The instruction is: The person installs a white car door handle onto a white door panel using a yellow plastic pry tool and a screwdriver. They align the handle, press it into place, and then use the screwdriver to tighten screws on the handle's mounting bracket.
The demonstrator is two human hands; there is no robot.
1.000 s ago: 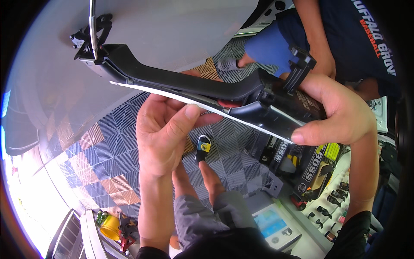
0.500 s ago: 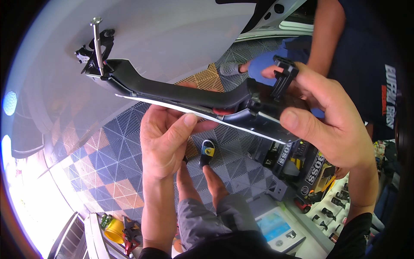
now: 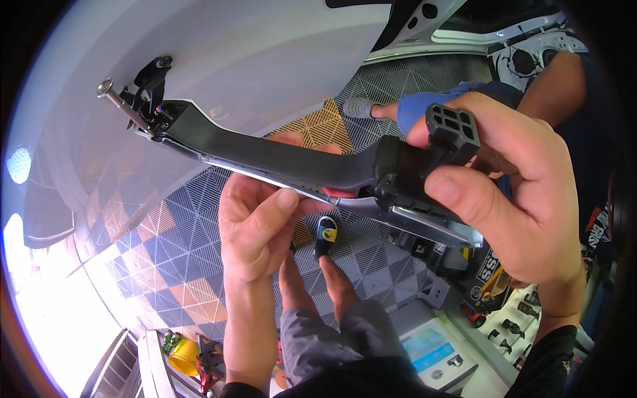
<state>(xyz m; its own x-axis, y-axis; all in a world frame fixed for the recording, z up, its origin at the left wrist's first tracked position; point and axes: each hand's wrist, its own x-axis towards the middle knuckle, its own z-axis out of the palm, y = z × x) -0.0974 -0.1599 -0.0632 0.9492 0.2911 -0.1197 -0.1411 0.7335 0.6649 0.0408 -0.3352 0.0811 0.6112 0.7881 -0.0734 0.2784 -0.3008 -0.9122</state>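
Observation:
A long black car door handle (image 3: 279, 156) with a thin light-coloured outer shell lies across the view in front of me. My left hand (image 3: 259, 225) is closed on its middle, the thumb on the shell's edge and the fingers passing behind. Round the right end, my right hand (image 3: 511, 192) grips the handle next to an upright black block with square openings (image 3: 453, 131). A metal pin with a round head (image 3: 119, 105) slants up and left from the far left end, beside a black bracket (image 3: 152, 79).
A pale car body panel (image 3: 265, 60) fills the upper left. Another person's arm (image 3: 554, 86) and leg are at the upper right. Below are patterned floor tiles (image 3: 199, 245), a yellow container (image 3: 184, 355), a grey case (image 3: 431, 345) and several small black parts on a white surface (image 3: 511, 328).
The door handle has rolled in my hands, showing more of its black back and the block's openings. Its pin now leans further left. The other person's arm has shifted right.

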